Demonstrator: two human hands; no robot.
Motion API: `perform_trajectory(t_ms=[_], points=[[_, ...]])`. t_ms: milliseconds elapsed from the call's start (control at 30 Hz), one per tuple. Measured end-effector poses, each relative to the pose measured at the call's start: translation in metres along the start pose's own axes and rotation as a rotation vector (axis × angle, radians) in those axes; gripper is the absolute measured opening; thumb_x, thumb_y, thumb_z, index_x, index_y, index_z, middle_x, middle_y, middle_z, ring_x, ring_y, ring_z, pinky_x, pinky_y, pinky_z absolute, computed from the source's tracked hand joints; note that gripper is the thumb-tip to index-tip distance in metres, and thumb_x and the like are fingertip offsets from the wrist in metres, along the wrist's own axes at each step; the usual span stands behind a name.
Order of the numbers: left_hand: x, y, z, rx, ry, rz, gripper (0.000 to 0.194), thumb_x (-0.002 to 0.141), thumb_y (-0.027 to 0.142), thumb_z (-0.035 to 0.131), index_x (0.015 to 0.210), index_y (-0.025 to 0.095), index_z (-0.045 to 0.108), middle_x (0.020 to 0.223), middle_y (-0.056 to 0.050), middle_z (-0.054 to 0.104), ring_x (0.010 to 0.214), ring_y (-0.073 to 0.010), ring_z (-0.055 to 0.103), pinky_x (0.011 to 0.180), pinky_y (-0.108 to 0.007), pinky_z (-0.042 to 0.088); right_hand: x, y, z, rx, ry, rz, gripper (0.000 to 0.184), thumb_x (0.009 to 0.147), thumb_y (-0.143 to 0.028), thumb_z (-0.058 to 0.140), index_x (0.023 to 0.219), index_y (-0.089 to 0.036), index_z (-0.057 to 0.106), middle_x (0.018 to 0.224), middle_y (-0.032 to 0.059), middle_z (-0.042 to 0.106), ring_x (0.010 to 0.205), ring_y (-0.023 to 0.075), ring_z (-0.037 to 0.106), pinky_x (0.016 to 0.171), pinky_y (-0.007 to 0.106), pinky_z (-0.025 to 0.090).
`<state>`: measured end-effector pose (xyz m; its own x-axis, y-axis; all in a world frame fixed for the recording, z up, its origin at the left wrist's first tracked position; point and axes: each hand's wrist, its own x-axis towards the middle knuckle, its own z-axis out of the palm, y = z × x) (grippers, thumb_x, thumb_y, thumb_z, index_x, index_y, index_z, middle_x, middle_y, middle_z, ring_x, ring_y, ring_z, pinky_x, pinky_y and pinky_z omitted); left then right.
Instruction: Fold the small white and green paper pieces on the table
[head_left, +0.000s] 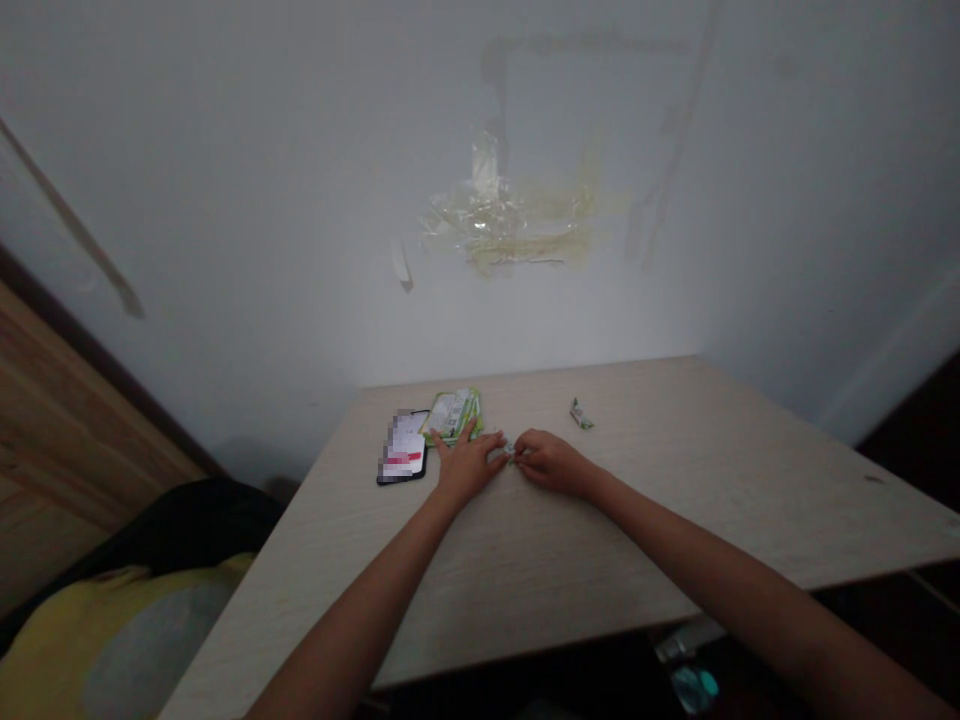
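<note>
Two bare hands at work on a light wood-grain table (570, 570), positions being given relative to the green packet (454, 412), which lies flat near the far edge, a pale printed panel on its upper face. The left hand (468, 464) rests at the near side of the packet, its fingers spread and some of them reaching the packet's near edge; its thumb and forefinger extend toward a small wrapped piece (509, 450), but whether they grip it cannot be told. The right hand (553, 463), farther to the right of the packet, is narrow, its fingertips drawn together on the right end of this piece. The wrapped piece itself lies just right of the packet and slightly nearer the viewer, between the two hands and largely hidden by fingers. To the left of the packet, just beside it, lies a phone (405, 447) with a lit, partly pixelated screen. Well to the right of the packet, apart from both hands, is a small green-and-white wrapper (580, 414). Above and behind the packet, a pale wall (315, 200) bears a patch of glossy, yellowed tape (487, 222)
</note>
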<state>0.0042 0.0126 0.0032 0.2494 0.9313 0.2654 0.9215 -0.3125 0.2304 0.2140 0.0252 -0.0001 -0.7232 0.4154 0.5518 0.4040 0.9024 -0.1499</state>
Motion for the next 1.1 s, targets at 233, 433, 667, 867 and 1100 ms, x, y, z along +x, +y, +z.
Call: perform_trajectory(t_ms=[233, 433, 667, 867, 1100], points=[[-0.001, 0.002, -0.001, 0.016, -0.002, -0.012, 0.036, 0.089, 0.055, 0.051, 0.122, 0.045, 0.062, 0.137, 0.003, 0.06, 0.145, -0.0351, 0.025, 0.106, -0.076, -0.011, 0.0, -0.004, 0.001, 0.018, 0.001, -0.02, 0.017, 0.09, -0.015, 0.055, 0.086, -0.017, 0.071, 0.095, 0.0105, 0.066, 0.09, 0.0192, 0.06, 0.083, 0.033, 0.05], [-0.001, 0.003, -0.002, 0.033, 0.0, -0.019, 0.037, 0.089, 0.056, 0.051, 0.122, 0.045, 0.062, 0.137, 0.003, 0.06, 0.145, -0.0349, 0.025, 0.108, -0.076, -0.007, 0.0, -0.003, 0.001, 0.044, -0.004, -0.044, 0.017, 0.09, -0.015, 0.055, 0.085, -0.017, 0.072, 0.095, 0.0103, 0.067, 0.092, 0.0193, 0.06, 0.084, 0.034, 0.051], [-0.001, 0.001, -0.001, 0.007, -0.005, -0.011, 0.036, 0.089, 0.056, 0.051, 0.121, 0.045, 0.063, 0.137, 0.004, 0.06, 0.145, -0.0348, 0.026, 0.107, -0.077, -0.009, 0.001, -0.008, -0.001, 0.067, -0.003, -0.055, 0.017, 0.091, -0.016, 0.055, 0.086, -0.018, 0.072, 0.096, 0.0095, 0.068, 0.093, 0.019, 0.061, 0.085, 0.034, 0.051], [-0.001, 0.0, -0.002, -0.032, -0.012, -0.009, 0.036, 0.089, 0.056, 0.05, 0.121, 0.045, 0.063, 0.138, 0.004, 0.059, 0.146, -0.0348, 0.025, 0.106, -0.077, -0.011, -0.001, -0.001, -0.001, 0.113, 0.059, 0.06, 0.016, 0.091, -0.017, 0.056, 0.092, -0.018, 0.072, 0.093, 0.0087, 0.068, 0.091, 0.0184, 0.061, 0.083, 0.032, 0.051], [-0.002, 0.0, -0.004, -0.07, -0.059, -0.008, 0.04, 0.09, 0.054, 0.049, 0.127, 0.043, 0.058, 0.14, 0.002, 0.057, 0.146, -0.0342, 0.023, 0.106, -0.078, -0.008, -0.003, 0.017, 0.009, 0.001, 0.117, 0.228, 0.023, 0.089, -0.021, 0.061, 0.109, -0.019, 0.071, 0.107, 0.0124, 0.067, 0.105, 0.0231, 0.057, 0.093, 0.041, 0.048]])
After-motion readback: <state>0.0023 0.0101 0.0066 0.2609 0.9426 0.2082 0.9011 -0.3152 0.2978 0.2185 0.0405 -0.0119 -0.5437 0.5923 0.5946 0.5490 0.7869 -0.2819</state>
